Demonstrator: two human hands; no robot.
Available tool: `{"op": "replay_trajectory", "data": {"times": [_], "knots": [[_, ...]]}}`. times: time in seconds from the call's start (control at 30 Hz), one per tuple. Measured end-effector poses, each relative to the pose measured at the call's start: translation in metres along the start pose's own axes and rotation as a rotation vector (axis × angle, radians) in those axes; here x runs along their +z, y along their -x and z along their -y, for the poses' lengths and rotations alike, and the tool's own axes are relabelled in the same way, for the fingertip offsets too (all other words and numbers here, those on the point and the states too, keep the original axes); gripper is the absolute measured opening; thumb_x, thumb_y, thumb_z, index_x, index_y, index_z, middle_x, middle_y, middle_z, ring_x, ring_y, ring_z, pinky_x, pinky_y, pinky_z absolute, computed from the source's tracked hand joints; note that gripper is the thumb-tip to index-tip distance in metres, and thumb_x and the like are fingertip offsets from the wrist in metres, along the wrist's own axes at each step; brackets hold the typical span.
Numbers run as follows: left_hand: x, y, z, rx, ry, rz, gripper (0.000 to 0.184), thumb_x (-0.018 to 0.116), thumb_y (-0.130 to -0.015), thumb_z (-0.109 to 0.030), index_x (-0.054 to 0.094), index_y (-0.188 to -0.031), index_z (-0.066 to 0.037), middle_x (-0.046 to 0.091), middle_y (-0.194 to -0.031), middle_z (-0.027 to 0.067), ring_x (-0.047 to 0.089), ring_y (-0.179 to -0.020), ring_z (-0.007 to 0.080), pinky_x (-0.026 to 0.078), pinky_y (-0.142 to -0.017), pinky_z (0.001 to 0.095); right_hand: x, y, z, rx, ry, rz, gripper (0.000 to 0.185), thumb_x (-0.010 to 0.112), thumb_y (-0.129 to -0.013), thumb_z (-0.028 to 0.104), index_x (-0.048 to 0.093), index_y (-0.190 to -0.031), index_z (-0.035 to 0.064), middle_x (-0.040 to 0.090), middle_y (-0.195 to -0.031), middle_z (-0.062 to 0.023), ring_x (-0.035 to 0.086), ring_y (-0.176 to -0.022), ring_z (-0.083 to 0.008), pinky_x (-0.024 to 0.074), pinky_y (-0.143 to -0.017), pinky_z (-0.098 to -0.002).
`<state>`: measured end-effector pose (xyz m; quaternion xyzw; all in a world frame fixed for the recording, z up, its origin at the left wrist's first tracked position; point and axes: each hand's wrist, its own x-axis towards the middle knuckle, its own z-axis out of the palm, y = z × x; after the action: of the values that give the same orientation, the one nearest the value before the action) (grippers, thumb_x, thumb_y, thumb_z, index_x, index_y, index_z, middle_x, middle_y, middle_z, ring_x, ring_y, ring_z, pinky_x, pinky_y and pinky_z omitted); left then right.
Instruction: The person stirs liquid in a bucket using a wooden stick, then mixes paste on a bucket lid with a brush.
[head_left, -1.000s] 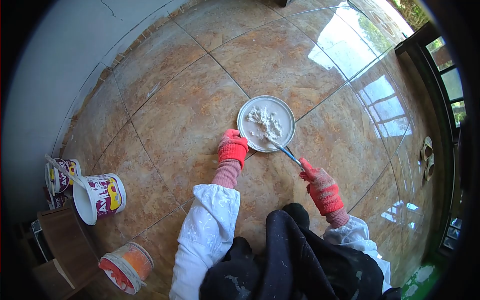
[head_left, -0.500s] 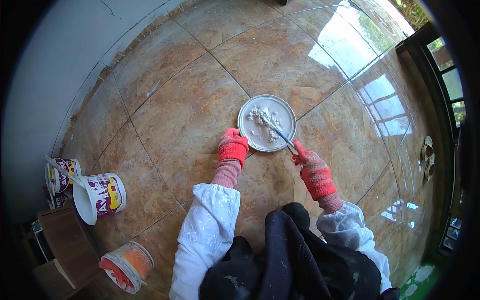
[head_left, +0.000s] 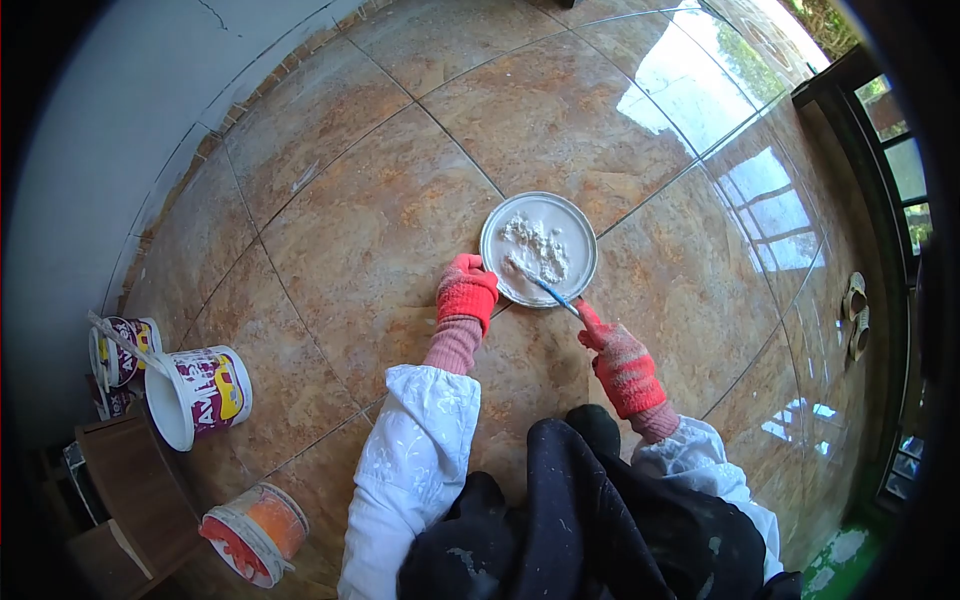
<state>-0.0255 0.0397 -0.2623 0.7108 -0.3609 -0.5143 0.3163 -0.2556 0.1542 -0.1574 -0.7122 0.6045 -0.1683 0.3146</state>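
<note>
My left hand [head_left: 467,288], in a red work glove, grips the left rim of a round, shallow white dish [head_left: 589,272] that looks like a bucket lid. Lumpy white paste [head_left: 538,245] sits in its middle, with a thin smear around it. In my right hand [head_left: 622,362], also red-gloved and dusted white, is a slim blue-handled tool [head_left: 556,297]. Its tip rests at the lower left of the lumps; whether it is a brush or a spatula I cannot make out. The forefinger stretches along the handle.
Left, a white and purple bucket [head_left: 215,392] lies tipped beside more buckets [head_left: 128,350]. An orange-and-white pail [head_left: 275,525] stands near a brown wooden piece [head_left: 135,480]. Slippers [head_left: 857,315] lie right, by the dark-framed glass door [head_left: 900,160]. Glossy brown tiles [head_left: 350,230] reach the wall [head_left: 110,150].
The tool's tip has moved down and left through the paste, gathering the lumps upward. My right hand has shifted slightly left and down; the dish has slid a little right.
</note>
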Motion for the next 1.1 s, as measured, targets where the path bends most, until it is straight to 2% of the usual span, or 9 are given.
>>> {"op": "replay_trajectory", "data": {"times": [0.1,0.17,0.27,0.5,0.6,0.67,0.8,0.87,1.1], "knots": [[0.002,-0.004,0.006,-0.007,-0.003,0.007,0.030,0.063,-0.070,-0.010,0.057,-0.099,-0.002,0.063,-0.076,0.0079,0.059,-0.070,0.0183,0.048,-0.068,0.0321,0.000,-0.019,0.001,0.043,-0.011,0.016,0.071,0.047,-0.070,-0.011,0.036,-0.135,0.0156,0.062,-0.096,-0.0089,0.061,-0.085,-0.0253,0.0490,-0.073,-0.0342],[0.004,-0.010,0.017,0.102,-0.030,-0.022,0.031,0.059,-0.073,-0.005,0.052,-0.102,0.000,0.061,-0.069,0.0105,0.058,-0.051,0.0197,0.048,-0.049,0.0328,0.001,-0.031,-0.001,0.101,-0.018,0.031,0.071,0.047,-0.069,-0.012,0.037,-0.134,0.0151,0.062,-0.095,-0.0092,0.061,-0.086,-0.0252,0.0490,-0.074,-0.0341],[0.000,-0.001,0.002,-0.013,-0.016,0.009,0.031,0.063,-0.070,-0.011,0.058,-0.099,-0.002,0.063,-0.076,0.0081,0.059,-0.069,0.0182,0.048,-0.068,0.0323,-0.003,-0.035,-0.002,0.052,0.006,-0.014,0.072,0.047,-0.069,-0.013,0.037,-0.134,0.0156,0.063,-0.095,-0.0098,0.061,-0.084,-0.0253,0.0492,-0.073,-0.0338],[0.002,-0.007,0.009,-0.001,-0.020,0.005,0.031,0.063,-0.069,-0.012,0.058,-0.098,-0.002,0.063,-0.076,0.0088,0.059,-0.069,0.0189,0.048,-0.068,0.0330,-0.013,-0.018,-0.012,0.151,-0.118,0.049,0.077,0.047,-0.067,-0.013,0.035,-0.137,0.0173,0.063,-0.093,-0.0101,0.061,-0.084,-0.0233,0.0489,-0.071,-0.0311],[0.004,-0.010,0.012,0.106,-0.069,-0.034,0.032,0.060,-0.072,-0.005,0.052,-0.103,0.000,0.061,-0.069,0.0111,0.058,-0.051,0.0198,0.048,-0.048,0.0333,-0.018,-0.022,-0.015,0.266,-0.270,0.052,0.078,0.048,-0.066,-0.014,0.036,-0.136,0.0178,0.063,-0.092,-0.0094,0.061,-0.083,-0.0222,0.0487,-0.071,-0.0305],[0.000,-0.002,-0.001,-0.003,-0.060,0.000,0.030,0.061,-0.070,-0.011,0.058,-0.098,-0.002,0.063,-0.076,0.0092,0.059,-0.070,0.0191,0.048,-0.068,0.0327,-0.014,-0.033,-0.027,0.057,-0.193,-0.045,0.069,0.047,-0.072,-0.010,0.039,-0.135,0.0186,0.063,-0.090,-0.0092,0.061,-0.081,-0.0217,0.0486,-0.070,-0.0304],[0.001,-0.007,0.007,0.014,-0.031,0.008,0.029,0.061,-0.070,-0.011,0.058,-0.097,-0.002,0.063,-0.076,0.0093,0.059,-0.070,0.0189,0.048,-0.068,0.0325,-0.018,-0.062,-0.028,0.030,-0.124,-0.044,0.065,0.046,-0.075,-0.008,0.041,-0.134,0.0189,0.063,-0.089,-0.0088,0.061,-0.080,-0.0212,0.0484,-0.070,-0.0301],[0.003,-0.011,0.012,0.066,-0.074,-0.003,0.036,0.061,-0.070,-0.004,0.051,-0.104,0.001,0.062,-0.071,0.0112,0.059,-0.052,0.0211,0.048,-0.048,0.0340,-0.020,-0.070,-0.031,-0.036,-0.006,-0.021,0.061,0.044,-0.078,-0.006,0.041,-0.134,0.0194,0.064,-0.089,-0.0078,0.061,-0.081,-0.0212,0.0483,-0.070,-0.0301],[0.004,-0.012,0.013,0.070,-0.068,-0.009,0.036,0.060,-0.070,-0.004,0.051,-0.104,0.001,0.062,-0.071,0.0113,0.059,-0.052,0.0211,0.048,-0.048,0.0333,-0.022,-0.061,-0.028,-0.076,0.091,-0.012,0.051,0.042,-0.085,-0.001,0.044,-0.132,0.0203,0.063,-0.090,-0.0068,0.062,-0.080,-0.0201,0.0488,-0.072,-0.0288]]}}
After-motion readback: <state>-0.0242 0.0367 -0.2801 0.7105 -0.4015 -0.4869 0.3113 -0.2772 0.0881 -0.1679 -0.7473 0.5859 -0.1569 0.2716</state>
